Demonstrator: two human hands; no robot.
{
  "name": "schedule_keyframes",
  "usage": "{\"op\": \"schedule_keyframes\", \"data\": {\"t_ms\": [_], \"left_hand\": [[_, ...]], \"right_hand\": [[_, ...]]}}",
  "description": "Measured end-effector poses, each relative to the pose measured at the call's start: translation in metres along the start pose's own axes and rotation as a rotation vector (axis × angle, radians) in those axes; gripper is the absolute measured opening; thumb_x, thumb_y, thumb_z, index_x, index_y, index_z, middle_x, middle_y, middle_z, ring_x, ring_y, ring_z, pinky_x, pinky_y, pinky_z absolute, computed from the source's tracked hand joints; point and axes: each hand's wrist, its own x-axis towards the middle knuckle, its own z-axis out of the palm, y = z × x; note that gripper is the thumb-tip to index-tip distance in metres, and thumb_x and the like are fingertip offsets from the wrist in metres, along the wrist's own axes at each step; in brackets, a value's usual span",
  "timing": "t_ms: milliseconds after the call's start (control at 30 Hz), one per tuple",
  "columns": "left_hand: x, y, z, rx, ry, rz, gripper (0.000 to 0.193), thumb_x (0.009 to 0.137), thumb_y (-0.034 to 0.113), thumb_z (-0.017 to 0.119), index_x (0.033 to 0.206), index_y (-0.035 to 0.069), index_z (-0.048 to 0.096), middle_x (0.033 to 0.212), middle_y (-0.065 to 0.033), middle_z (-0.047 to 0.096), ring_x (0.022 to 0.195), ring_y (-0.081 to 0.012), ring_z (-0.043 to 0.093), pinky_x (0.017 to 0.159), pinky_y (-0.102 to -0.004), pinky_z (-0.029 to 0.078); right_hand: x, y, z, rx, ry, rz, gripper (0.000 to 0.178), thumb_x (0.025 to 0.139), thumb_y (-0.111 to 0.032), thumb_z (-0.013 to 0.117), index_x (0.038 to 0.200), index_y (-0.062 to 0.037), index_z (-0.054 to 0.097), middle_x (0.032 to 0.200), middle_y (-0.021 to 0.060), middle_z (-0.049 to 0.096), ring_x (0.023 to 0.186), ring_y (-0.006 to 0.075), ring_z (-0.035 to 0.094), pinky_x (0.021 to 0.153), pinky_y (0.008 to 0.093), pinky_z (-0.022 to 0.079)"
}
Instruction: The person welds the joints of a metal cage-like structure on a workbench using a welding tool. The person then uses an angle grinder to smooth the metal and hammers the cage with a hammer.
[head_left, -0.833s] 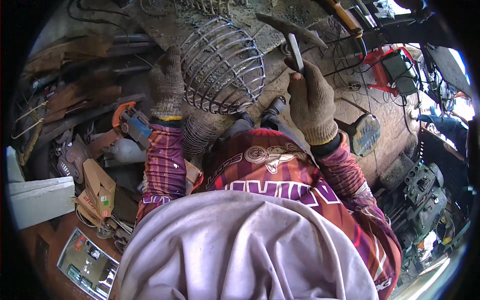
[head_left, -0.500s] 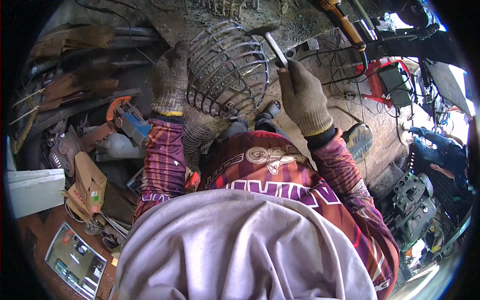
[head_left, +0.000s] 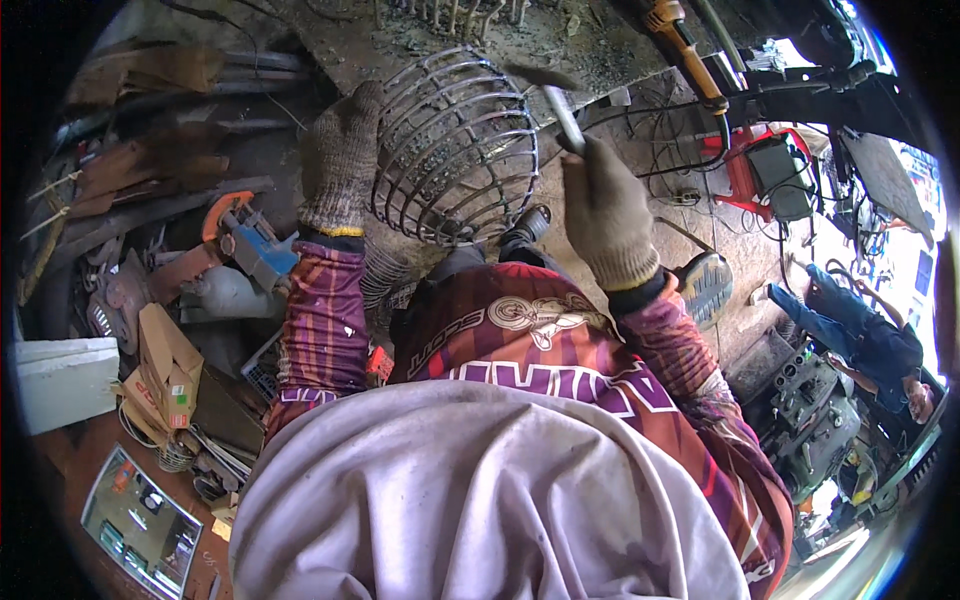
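A round cage of welded metal rods (head_left: 458, 140) rests at the edge of the worktable, tilted towards me. My left hand (head_left: 340, 165), in a knitted work glove, is closed on its left rim. My right hand (head_left: 612, 215), gloved the same way, is wrapped round the handle of a hammer (head_left: 564, 118). The hammer's dark head is blurred and hangs over the cage's upper right side, apart from the rods as far as I can see. The fingertips of my left hand are partly hidden.
The worktable (head_left: 590, 50) carries grit and upright bent rods. An angle grinder (head_left: 688, 55) lies at the upper right, near a red-framed machine (head_left: 745, 170). A round stool (head_left: 705, 288) stands right of me. Another person (head_left: 868, 325) is at the far right. Scrap and a cardboard box (head_left: 168, 365) fill the left.
My right hand and the hammer have shifted slightly right and down. The cage has tipped a little in my left hand. More of the other person shows at the right.
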Motion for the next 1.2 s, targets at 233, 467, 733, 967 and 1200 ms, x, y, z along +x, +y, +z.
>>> {"op": "schedule_keyframes", "data": {"t_ms": [233, 467, 733, 967, 1200], "left_hand": [[-0.001, -0.001, 0.002, 0.055, -0.030, -0.022, 0.062, 0.097, 0.058, 0.045, 0.102, 0.001, 0.068, 0.093, -0.0281, 0.066, 0.090, -0.0476, 0.062, 0.076, -0.0502, 0.047], [-0.002, -0.021, 0.009, -0.048, 0.042, 0.004, 0.058, 0.094, 0.058, 0.055, 0.109, 0.003, 0.071, 0.095, -0.0177, 0.073, 0.089, -0.0330, 0.070, 0.078, -0.0425, 0.052], [-0.013, -0.021, 0.012, -0.119, 0.063, -0.058, 0.057, 0.095, 0.055, 0.056, 0.110, 0.001, 0.070, 0.096, -0.0191, 0.072, 0.093, -0.0325, 0.071, 0.080, -0.0423, 0.052], [-0.010, -0.025, 0.011, -0.118, 0.004, -0.033, 0.054, 0.095, 0.052, 0.056, 0.106, 0.002, 0.070, 0.094, -0.0169, 0.072, 0.087, -0.0316, 0.069, 0.076, -0.0415, 0.050], [-0.006, -0.025, 0.008, -0.121, -0.024, -0.094, 0.059, 0.093, 0.059, 0.057, 0.103, 0.003, 0.071, 0.085, -0.0128, 0.071, 0.078, -0.0242, 0.067, 0.072, -0.0399, 0.049]], "right_hand": [[0.001, 0.005, 0.001, -0.019, -0.022, -0.035, 0.024, 0.099, -0.025, 0.053, 0.115, -0.0072, 0.058, 0.083, 0.0235, 0.065, 0.078, 0.0442, 0.065, 0.066, 0.0518, 0.050], [0.012, -0.013, -0.013, 0.209, 0.079, -0.085, 0.023, 0.099, -0.021, 0.055, 0.111, -0.0024, 0.061, 0.084, 0.0230, 0.064, 0.080, 0.0441, 0.065, 0.066, 0.0455, 0.051], [0.028, -0.006, -0.003, 0.039, -0.017, -0.143, 0.021, 0.099, -0.021, 0.054, 0.109, -0.0038, 0.061, 0.084, 0.0234, 0.064, 0.083, 0.0443, 0.064, 0.068, 0.0472, 0.050], [0.024, -0.019, -0.009, 0.154, -0.026, 0.011, 0.025, 0.099, -0.027, 0.051, 0.098, -0.0028, 0.058, 0.080, 0.0249, 0.063, 0.080, 0.0475, 0.062, 0.065, 0.0516, 0.048], [0.023, -0.018, 0.000, 0.118, -0.068, 0.003, 0.025, 0.100, -0.027, 0.052, 0.103, -0.0032, 0.058, 0.081, 0.0252, 0.063, 0.082, 0.0470, 0.063, 0.066, 0.0513, 0.048]]}}
